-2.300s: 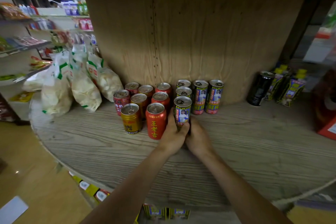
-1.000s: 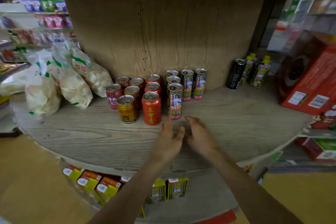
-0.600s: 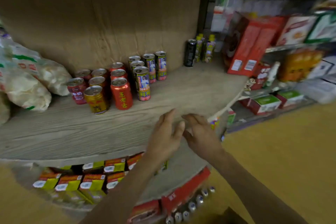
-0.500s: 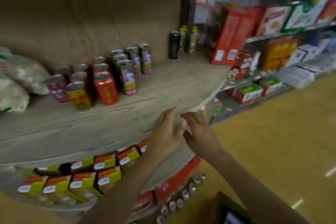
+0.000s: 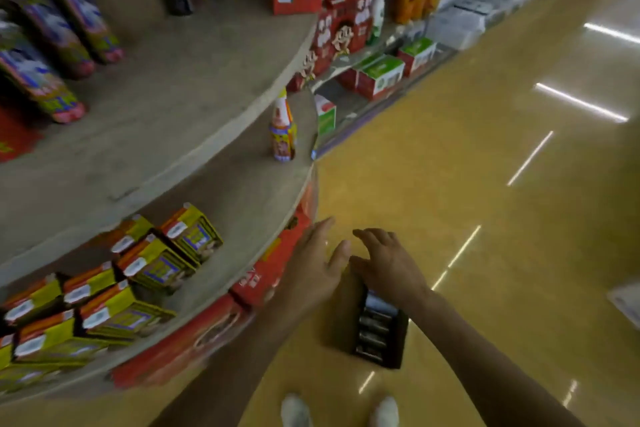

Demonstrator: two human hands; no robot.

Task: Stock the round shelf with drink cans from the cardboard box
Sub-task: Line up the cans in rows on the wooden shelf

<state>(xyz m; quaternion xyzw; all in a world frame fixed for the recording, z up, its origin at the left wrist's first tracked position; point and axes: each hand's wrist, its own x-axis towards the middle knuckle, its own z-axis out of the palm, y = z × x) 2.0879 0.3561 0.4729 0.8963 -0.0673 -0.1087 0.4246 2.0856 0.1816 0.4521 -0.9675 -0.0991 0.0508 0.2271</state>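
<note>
Yellow floor (image 5: 485, 218) bears the cardboard box (image 5: 379, 336), beneath the right hand (image 5: 391, 270). Round shelf (image 5: 194, 87), left of the left hand (image 5: 311, 270): drink cans (image 5: 38, 80) on upper tier, yellow cartons (image 5: 156, 260) on lower.

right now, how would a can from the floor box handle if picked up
The cans look like shiny metal, so probably stiff and a bit slippery. Packed in a row in the cardboard box, one may lift out snugly.
</note>
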